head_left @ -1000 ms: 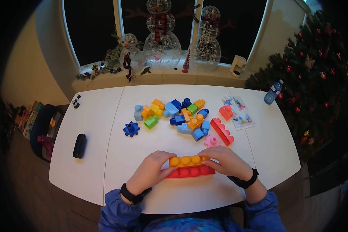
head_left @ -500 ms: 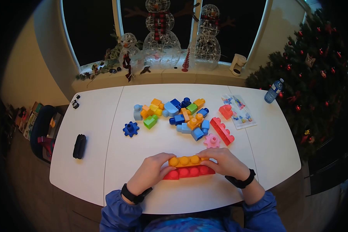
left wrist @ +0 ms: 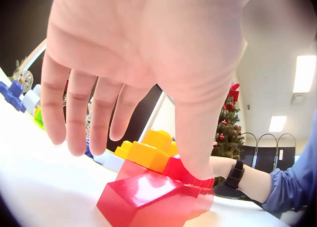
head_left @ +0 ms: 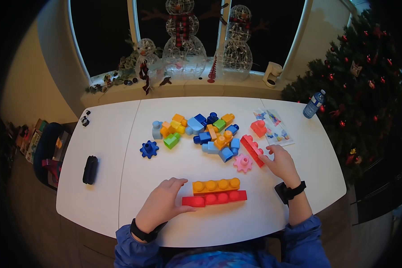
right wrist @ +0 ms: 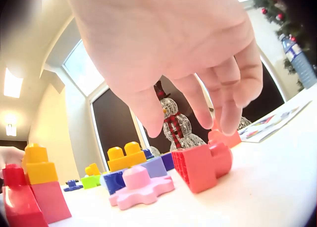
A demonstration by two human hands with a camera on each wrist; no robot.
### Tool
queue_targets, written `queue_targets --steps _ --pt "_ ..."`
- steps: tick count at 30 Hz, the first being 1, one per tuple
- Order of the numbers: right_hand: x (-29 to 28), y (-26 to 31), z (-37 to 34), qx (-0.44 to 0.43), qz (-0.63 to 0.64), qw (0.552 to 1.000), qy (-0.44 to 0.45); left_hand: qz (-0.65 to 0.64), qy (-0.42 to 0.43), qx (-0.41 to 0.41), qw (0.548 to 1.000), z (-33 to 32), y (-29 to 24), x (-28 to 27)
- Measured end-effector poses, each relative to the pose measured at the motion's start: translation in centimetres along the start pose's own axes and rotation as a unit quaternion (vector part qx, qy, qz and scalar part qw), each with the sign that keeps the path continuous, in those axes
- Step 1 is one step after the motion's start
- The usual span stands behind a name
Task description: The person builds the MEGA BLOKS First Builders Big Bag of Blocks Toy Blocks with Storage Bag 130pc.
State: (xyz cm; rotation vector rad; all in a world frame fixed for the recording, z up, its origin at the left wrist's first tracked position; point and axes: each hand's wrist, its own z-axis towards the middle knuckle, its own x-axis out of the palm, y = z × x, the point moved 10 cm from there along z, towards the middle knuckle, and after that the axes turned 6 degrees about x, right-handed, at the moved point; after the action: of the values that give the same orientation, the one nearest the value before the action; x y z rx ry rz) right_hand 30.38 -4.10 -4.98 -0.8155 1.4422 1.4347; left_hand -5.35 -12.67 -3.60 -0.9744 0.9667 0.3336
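In front of me on the white table (head_left: 201, 228), a long orange-yellow block (head_left: 216, 185) with a row of studs sits behind a row of red blocks (head_left: 214, 198). In the right wrist view, the yellow block (right wrist: 39, 163) stands on top of a red one. My left hand (head_left: 163, 198) is at the row's left end, its fingers stretched out and its thumb at the red block (left wrist: 143, 197). My right hand (head_left: 281, 165) hovers by a long coral-red block (head_left: 253, 151) with rounded bumps; its fingers hang loosely above it in the right wrist view. The pink gear block (head_left: 243, 163) lies just left of that one.
A pile of blue, orange and green blocks (head_left: 212, 134) lies mid-table, with a dark blue gear block (head_left: 149, 149) to its left. A coral block (head_left: 258, 128), a picture sheet (head_left: 277, 129) and a water bottle (head_left: 314, 104) are farther right. A black case (head_left: 90, 169) lies left.
My right hand has let go of the yellow block and moved forward and right to the coral-red block. The left hand has drawn off the yellow block slightly leftward; the blocks stay in place.
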Motion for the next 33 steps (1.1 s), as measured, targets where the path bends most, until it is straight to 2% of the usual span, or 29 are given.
queue_targets --steps 1,5,10,13,16,19,22,25,27,29,31,33 --pt "0.4 -0.6 0.4 0.004 -0.015 1.000 -0.003 0.009 0.002 -0.001 1.000 -0.1 0.3 0.3" --pt "3.2 -2.3 1.5 0.051 0.072 0.992 0.094 -0.011 0.006 -0.020 1.000 0.2 0.7 1.5" --pt "3.5 -1.9 0.9 0.135 0.131 0.968 0.166 -0.011 0.024 -0.038 0.999 0.5 0.6 2.2" --pt "3.3 -2.0 0.9 0.140 0.156 0.967 0.144 -0.003 0.024 -0.025 0.999 0.6 0.2 2.0" --pt "2.4 -2.2 0.9 0.121 0.226 0.961 0.105 -0.002 -0.015 -0.004 1.000 0.5 -0.1 0.9" --pt "-0.6 -1.1 0.4 0.069 0.317 0.946 0.017 -0.039 -0.054 -0.001 0.998 0.6 -0.3 -1.1" --pt "-3.9 2.6 -1.7 -0.031 0.335 0.941 -0.027 -0.064 -0.084 0.002 0.994 0.7 -0.7 -2.6" --pt "-5.1 8.6 -5.4 -0.224 0.319 0.921 0.012 -0.113 -0.146 0.024 0.983 0.6 -1.6 -3.9" --pt "-5.2 12.0 -7.8 -0.277 0.299 0.911 0.061 -0.120 -0.151 0.053 0.980 0.6 -2.9 -4.5" --pt "-3.8 13.1 -9.2 -0.280 0.282 0.908 0.129 -0.107 -0.153 0.089 0.978 0.6 -3.9 -4.6" --pt "-3.1 13.9 -10.1 -0.302 0.254 0.909 0.131 -0.073 -0.150 0.132 0.977 0.5 -4.8 -4.6" --pt "-2.0 13.6 -10.4 -0.292 0.247 0.912 0.150 -0.070 -0.128 0.121 0.982 0.4 -4.3 -3.7"
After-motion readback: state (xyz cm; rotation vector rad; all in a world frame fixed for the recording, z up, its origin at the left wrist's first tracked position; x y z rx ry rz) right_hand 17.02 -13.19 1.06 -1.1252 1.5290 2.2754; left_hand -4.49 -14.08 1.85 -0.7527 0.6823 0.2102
